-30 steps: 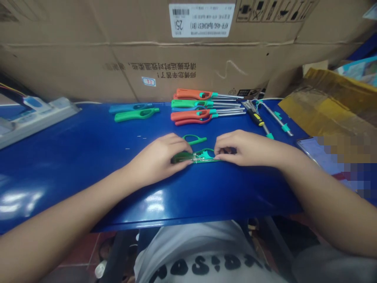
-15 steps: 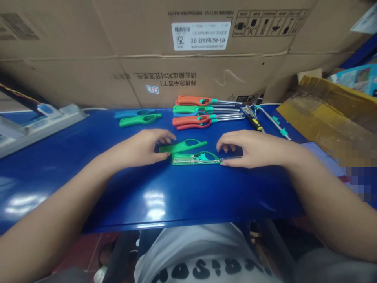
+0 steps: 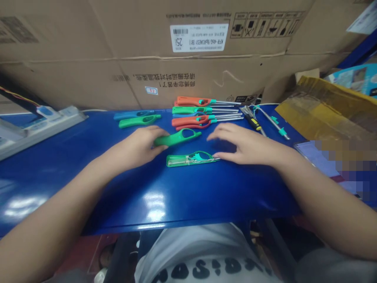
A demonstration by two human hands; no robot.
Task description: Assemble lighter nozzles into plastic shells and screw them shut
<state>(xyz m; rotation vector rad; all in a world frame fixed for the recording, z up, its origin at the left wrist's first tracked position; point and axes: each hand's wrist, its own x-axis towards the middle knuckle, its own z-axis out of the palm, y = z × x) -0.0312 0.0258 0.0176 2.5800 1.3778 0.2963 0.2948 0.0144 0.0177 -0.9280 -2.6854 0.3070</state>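
My left hand (image 3: pixel 138 146) grips the butt end of a green lighter shell half (image 3: pixel 180 137) and holds it just above the blue table (image 3: pixel 88 173). In front of it lies an open green lighter half (image 3: pixel 188 159) with its inner parts showing. My right hand (image 3: pixel 240 145) rests over the metal tube end of that open half, fingers spread and slightly curled, thumb touching the table.
Behind the hands lie several finished orange and green lighters (image 3: pixel 203 112), two more shells (image 3: pixel 138 118) to the left, and a screwdriver (image 3: pixel 255 122) with loose tubes to the right. Cardboard boxes (image 3: pixel 176 59) wall off the back. A power strip (image 3: pixel 38 120) sits at left.
My left hand let go of the open lighter half, took the green shell half behind it and lifted it. My right hand's pinch loosened and its fingers spread.
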